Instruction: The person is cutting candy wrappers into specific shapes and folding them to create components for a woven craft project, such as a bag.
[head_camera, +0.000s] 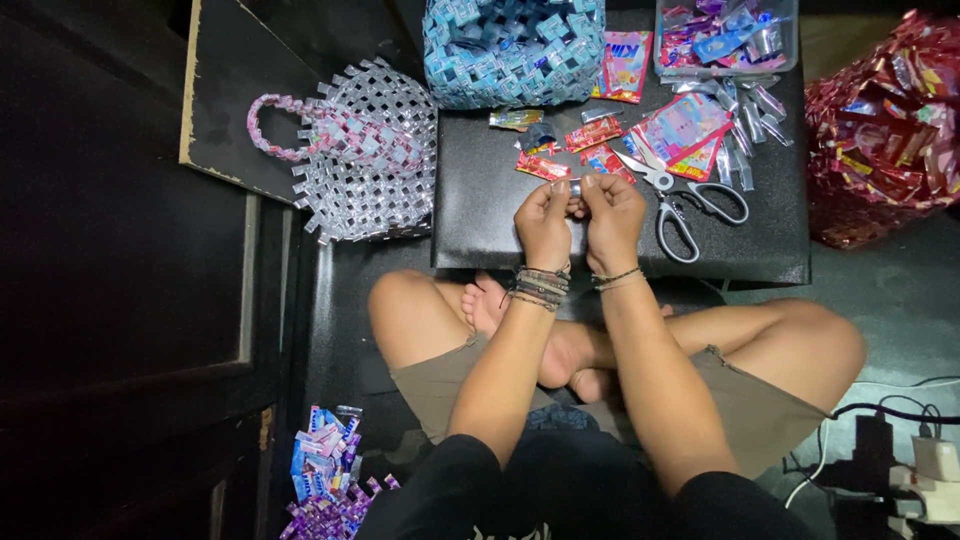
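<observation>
Small silvery wrapper strip (574, 183) pinched between both hands over the near edge of the black table (480, 215); long axis runs left-right. Left hand (545, 222) and right hand (612, 215) equally close, fingertips closed on opposite ends (thumbs up). Scissors (680, 205) lie just right.

Small silvery strip (574, 183) — between fingertips
</observation>
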